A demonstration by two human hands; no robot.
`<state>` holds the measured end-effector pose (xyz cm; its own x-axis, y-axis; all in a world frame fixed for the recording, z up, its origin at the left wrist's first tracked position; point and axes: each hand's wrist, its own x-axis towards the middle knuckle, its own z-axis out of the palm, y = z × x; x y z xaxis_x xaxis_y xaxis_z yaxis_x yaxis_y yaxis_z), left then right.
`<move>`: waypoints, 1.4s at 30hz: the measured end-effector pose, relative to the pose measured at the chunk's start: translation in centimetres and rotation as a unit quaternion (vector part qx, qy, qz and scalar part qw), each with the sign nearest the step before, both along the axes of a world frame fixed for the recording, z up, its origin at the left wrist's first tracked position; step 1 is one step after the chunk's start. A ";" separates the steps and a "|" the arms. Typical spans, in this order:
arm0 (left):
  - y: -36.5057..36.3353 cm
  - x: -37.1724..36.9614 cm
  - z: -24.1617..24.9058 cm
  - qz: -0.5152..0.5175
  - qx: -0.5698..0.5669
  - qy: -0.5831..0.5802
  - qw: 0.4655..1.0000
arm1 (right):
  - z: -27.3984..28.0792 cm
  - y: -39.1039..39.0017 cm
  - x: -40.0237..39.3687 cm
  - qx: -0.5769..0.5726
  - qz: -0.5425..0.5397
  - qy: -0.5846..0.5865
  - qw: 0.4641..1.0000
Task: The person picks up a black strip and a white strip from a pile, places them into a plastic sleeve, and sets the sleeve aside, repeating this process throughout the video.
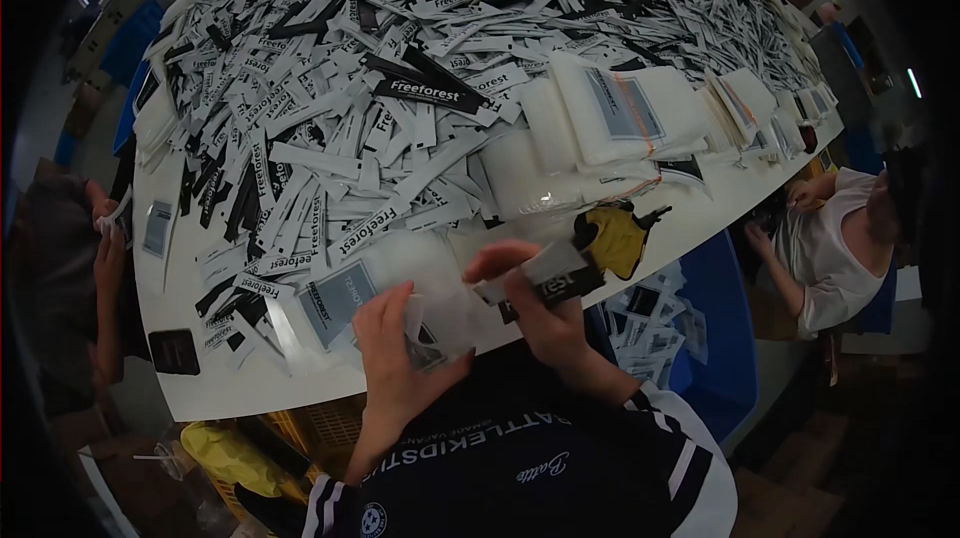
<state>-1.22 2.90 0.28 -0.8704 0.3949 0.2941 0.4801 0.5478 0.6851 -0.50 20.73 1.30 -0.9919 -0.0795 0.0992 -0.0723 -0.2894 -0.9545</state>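
My left hand (388,356) is closed on the side of a translucent plastic bag (440,321) near the table's front edge. Something dark shows at the bag's lower part, too small to name. Just to the right, my right hand (545,328) grips a few slim sachets (552,276), black and white, with part of the word "Freeforest" showing. They are held above the table edge, apart from the bag. Behind my left hand lies a printed clear bag (338,300). A large heap of white and black sachets (330,128) covers most of the white table (225,393).
Stacks of clear printed bags (620,113) stand right of the heap. A yellow and black cloth item (615,238) lies near the edge. Below it, a blue bin (725,338) holds filled bags. A phone-like black object (174,352) sits at left. People sit on both sides.
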 end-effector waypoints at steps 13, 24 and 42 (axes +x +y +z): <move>-0.6 -0.1 1.0 0.034 0.072 -0.026 0.996 | -1.1 -2.5 -0.2 -0.118 0.030 -0.034 0.992; -3.4 -1.0 1.5 0.057 0.096 -0.180 0.977 | -0.1 -0.6 -0.4 0.293 0.100 0.029 0.950; -1.8 0.2 1.7 0.054 0.087 -0.121 0.987 | -3.7 0.0 -3.0 0.075 0.437 -0.141 0.885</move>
